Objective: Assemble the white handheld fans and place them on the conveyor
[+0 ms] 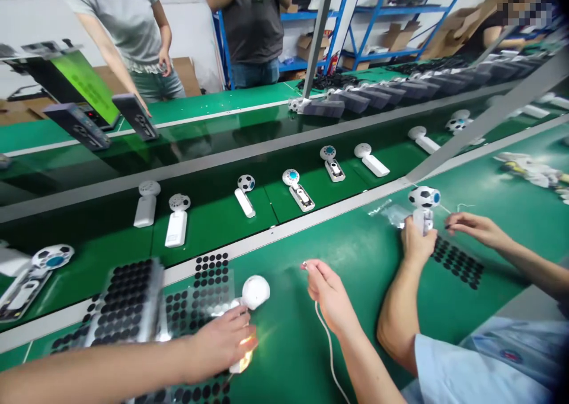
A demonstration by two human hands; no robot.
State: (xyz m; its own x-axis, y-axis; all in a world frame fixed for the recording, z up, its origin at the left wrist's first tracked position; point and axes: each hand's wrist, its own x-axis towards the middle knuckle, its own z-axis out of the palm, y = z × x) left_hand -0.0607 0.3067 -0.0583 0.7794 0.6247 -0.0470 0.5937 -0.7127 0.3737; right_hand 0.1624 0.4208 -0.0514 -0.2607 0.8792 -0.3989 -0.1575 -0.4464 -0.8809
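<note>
My left hand (224,342) is wrapped over the body of a white device with a round head (256,292), low in the middle of the view. A yellow-orange light glows at the lower end of that device, beside my fingers. To its right, my right hand (326,288) pinches the small tip of a white cable (329,348), which trails down to the bottom edge. The cable tip and the device are apart. Sheets of round black stickers (128,297) lie beside and under my left forearm.
Several white devices, some with soccer-ball heads (246,183), lie on the green conveyor (213,214) ahead. On the right a co-worker's hands (418,241) hold another device near a sticker sheet (457,262). A slanted metal post (480,119) crosses the view. People stand beyond the line.
</note>
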